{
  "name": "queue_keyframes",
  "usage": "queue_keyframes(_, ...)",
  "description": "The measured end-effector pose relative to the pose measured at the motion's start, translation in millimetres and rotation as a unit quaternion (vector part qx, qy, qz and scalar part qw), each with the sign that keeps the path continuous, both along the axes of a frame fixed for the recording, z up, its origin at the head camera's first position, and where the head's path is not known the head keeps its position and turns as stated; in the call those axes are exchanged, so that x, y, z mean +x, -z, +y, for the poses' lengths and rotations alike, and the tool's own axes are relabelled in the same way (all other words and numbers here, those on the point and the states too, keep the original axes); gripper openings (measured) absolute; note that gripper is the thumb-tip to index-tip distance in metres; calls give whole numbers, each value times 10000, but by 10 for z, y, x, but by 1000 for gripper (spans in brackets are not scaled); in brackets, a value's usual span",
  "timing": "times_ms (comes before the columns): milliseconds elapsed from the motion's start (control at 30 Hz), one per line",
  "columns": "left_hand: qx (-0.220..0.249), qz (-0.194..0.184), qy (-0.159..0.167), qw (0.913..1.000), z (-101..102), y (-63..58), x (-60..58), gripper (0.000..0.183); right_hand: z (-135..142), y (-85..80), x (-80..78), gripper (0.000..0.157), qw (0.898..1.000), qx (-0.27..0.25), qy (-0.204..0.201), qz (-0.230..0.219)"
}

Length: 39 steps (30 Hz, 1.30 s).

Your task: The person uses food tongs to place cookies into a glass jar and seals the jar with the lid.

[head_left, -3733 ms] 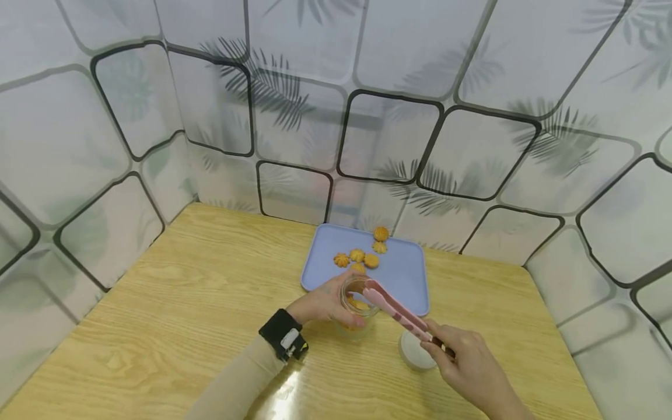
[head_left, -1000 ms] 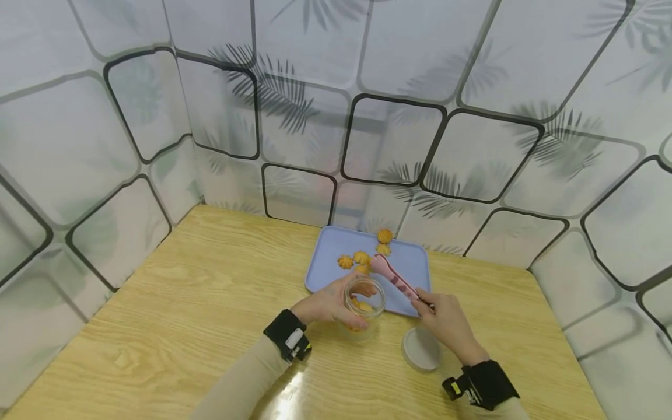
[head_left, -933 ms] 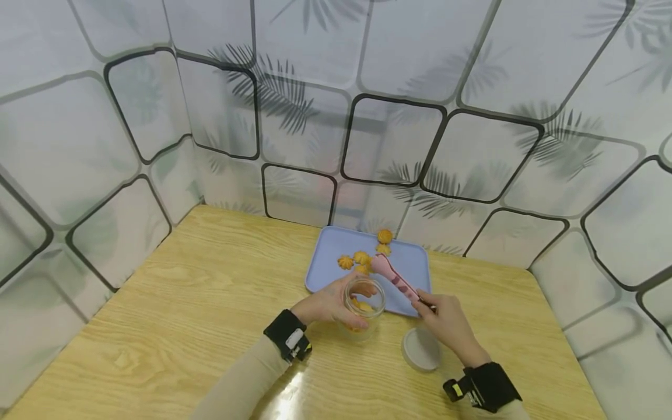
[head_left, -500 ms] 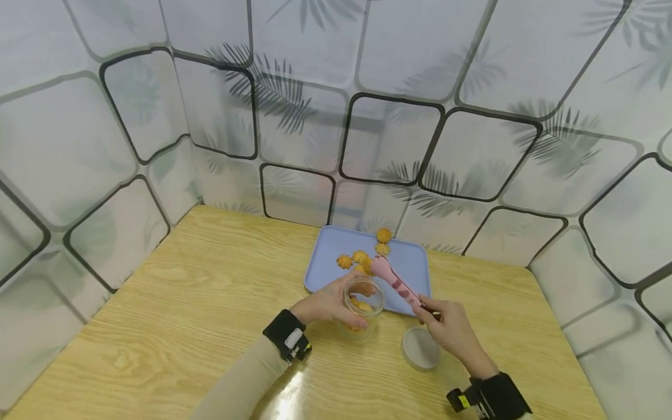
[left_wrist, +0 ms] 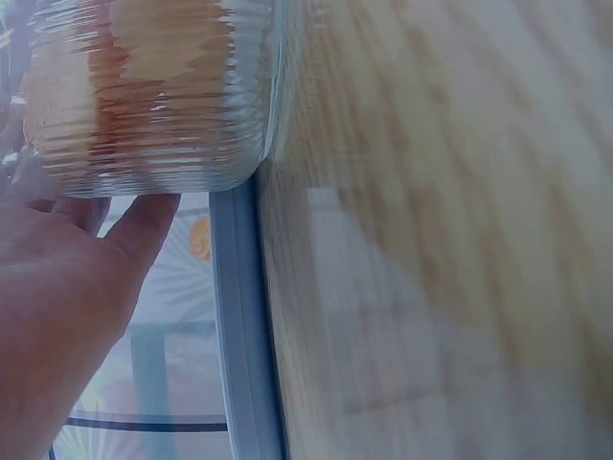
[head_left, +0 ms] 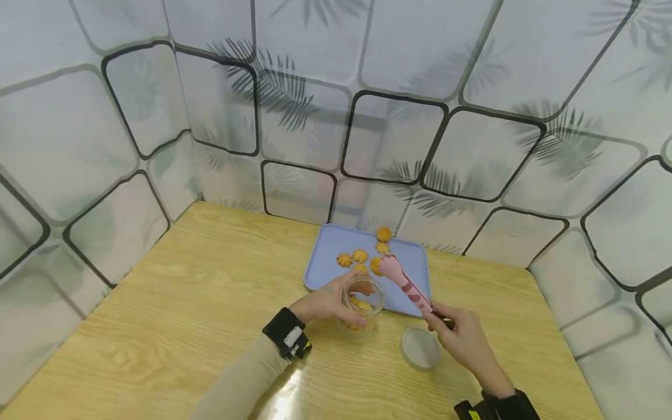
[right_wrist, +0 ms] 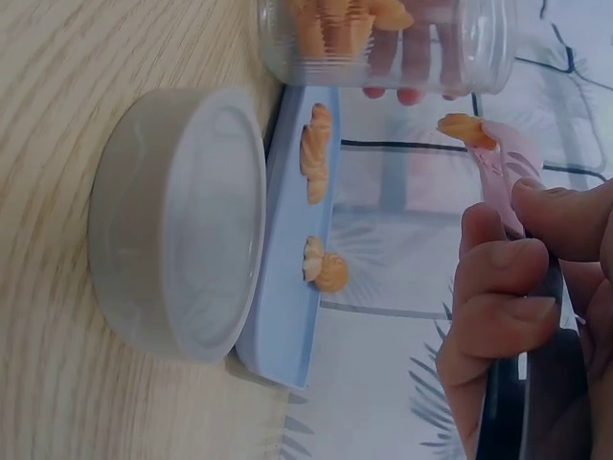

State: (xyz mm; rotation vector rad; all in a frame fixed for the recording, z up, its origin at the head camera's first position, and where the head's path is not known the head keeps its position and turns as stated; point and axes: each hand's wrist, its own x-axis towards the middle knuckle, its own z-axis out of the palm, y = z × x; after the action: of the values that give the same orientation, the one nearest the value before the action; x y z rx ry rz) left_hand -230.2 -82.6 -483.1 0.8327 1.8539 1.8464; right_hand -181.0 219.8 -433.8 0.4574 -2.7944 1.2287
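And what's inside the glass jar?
Cookies lie toward the bottom of the jar; the left hand covers part of its side, and cookies overlap, so I can't count them.

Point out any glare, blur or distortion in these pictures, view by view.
Head view: a white glare streak on the yellowish wood-grain table, near the bottom edge; left wrist view: table grain soft and blurred, and the clear cylindrical jar streaking and warping the golden-brown cookies inside; right wrist view: noticeably crisper, with the off-white round lid cleanly outlined.
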Motion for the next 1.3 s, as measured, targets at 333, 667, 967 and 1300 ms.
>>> queue_keyframes(333, -152, 2, -61, 9999, 9, -11, 1, 75, 31, -19, 119, 34, 9987, -219, -95, 450)
queue_keyframes(667, -155, -41, -13, 9999, 9, -5, -1, 76, -2, -104, 289, 31, 9975, -481, -321, 406)
queue_keyframes(967, -326, -232, -65, 9992, 12, -20, 2, 83, 16, -141, 369, 28, 9954, -375, -536, 705)
queue_keyframes(1300, -394, -471, -140, 9980, -3, -39, 24, 102, 26, -110, 404, 29, 9952, -375, -677, 598)
